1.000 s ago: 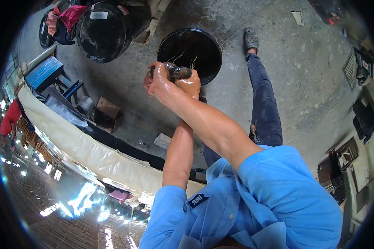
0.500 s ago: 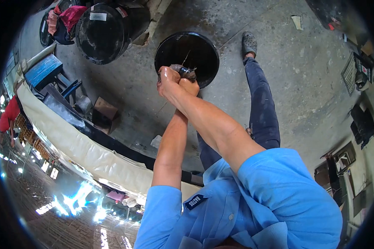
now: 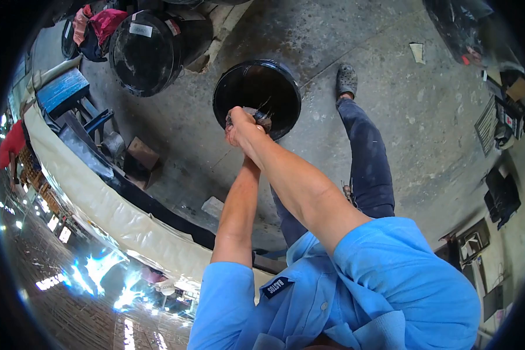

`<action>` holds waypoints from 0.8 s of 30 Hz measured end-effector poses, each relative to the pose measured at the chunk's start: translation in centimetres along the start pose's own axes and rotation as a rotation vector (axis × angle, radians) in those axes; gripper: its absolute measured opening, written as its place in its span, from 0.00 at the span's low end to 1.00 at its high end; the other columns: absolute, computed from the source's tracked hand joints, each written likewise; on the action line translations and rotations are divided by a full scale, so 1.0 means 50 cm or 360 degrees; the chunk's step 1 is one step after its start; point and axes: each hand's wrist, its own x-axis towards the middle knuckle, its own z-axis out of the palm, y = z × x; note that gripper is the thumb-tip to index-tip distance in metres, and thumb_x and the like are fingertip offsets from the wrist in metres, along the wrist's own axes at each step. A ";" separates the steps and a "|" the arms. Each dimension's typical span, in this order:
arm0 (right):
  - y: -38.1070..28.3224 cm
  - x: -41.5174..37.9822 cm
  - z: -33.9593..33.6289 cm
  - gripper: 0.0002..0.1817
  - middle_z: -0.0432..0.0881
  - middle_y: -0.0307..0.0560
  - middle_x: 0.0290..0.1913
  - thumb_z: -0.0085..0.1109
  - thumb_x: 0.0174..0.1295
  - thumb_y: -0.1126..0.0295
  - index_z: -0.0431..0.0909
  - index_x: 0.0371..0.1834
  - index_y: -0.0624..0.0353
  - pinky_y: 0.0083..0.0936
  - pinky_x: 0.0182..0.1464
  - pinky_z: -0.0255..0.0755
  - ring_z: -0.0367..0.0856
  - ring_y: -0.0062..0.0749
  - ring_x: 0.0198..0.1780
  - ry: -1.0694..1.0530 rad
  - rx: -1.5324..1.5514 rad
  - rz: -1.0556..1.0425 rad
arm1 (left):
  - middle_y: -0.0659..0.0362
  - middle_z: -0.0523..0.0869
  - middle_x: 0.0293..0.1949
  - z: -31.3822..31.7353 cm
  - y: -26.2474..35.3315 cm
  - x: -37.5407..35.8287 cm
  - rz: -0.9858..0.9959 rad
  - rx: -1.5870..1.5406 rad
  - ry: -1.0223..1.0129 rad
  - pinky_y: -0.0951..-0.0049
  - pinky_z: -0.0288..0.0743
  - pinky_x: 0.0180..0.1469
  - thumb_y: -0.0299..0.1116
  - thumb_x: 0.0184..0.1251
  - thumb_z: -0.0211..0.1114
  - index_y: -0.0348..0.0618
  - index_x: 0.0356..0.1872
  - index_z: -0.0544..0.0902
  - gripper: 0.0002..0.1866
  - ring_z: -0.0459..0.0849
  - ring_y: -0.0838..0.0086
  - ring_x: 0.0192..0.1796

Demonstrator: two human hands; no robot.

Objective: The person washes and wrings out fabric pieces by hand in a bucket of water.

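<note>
My forearms cross over the near rim of a black bucket. Between my hands is a dark, wet-looking bundle with thin strands sticking out; what it is made of I cannot make out. My right hand is closed round the bundle's left end, with its fingers wrapped. Behind the right wrist, my left hand is mostly hidden, and the little that shows is closed against the bundle. The inside of the bucket is dark, so its contents cannot be seen.
A lidded black drum stands at upper left, near pink cloth. A blue stool and a brown box are at left, beside a long cream-covered surface. A person in red is at far left.
The view has shifted slightly, so bucket and hands sit lower in the picture. My left hand is now more hidden behind the right wrist. Both hands remain closed on the bundle.
</note>
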 end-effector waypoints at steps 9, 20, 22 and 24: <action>0.017 0.078 0.009 0.09 0.64 0.43 0.12 0.54 0.51 0.70 0.70 0.17 0.58 0.29 0.13 0.56 0.62 0.29 0.10 0.0215 -0.0320 -0.0415 | 0.60 0.82 0.47 0.036 -0.083 0.000 -0.0127 0.0207 0.0158 0.65 0.71 0.53 0.42 0.55 0.66 0.49 0.48 0.78 0.20 0.79 0.67 0.49; 0.020 -0.042 -0.044 0.13 0.58 0.39 0.08 0.51 0.51 0.68 0.63 0.11 0.52 0.26 0.12 0.49 0.53 0.29 0.07 -0.0347 -0.0648 -0.0489 | 0.51 0.82 0.50 -0.006 -0.112 0.030 0.0476 0.1055 0.0294 0.64 0.78 0.48 0.45 0.59 0.60 0.45 0.50 0.78 0.20 0.85 0.59 0.44; -0.002 0.006 -0.052 0.16 0.59 0.36 0.08 0.53 0.51 0.68 0.63 0.09 0.51 0.23 0.10 0.48 0.52 0.25 0.06 -0.0612 -0.0632 0.0222 | 0.49 0.81 0.51 -0.010 -0.140 0.027 0.0816 0.1260 0.0377 0.64 0.79 0.47 0.46 0.61 0.57 0.44 0.50 0.78 0.21 0.85 0.58 0.43; 0.026 -0.085 -0.063 0.16 0.59 0.35 0.08 0.55 0.51 0.66 0.63 0.09 0.51 0.22 0.10 0.48 0.53 0.24 0.06 -0.0684 -0.0769 0.0055 | 0.48 0.81 0.52 -0.050 -0.103 0.040 0.1008 0.1353 0.0464 0.65 0.80 0.46 0.46 0.62 0.56 0.44 0.51 0.78 0.21 0.85 0.58 0.43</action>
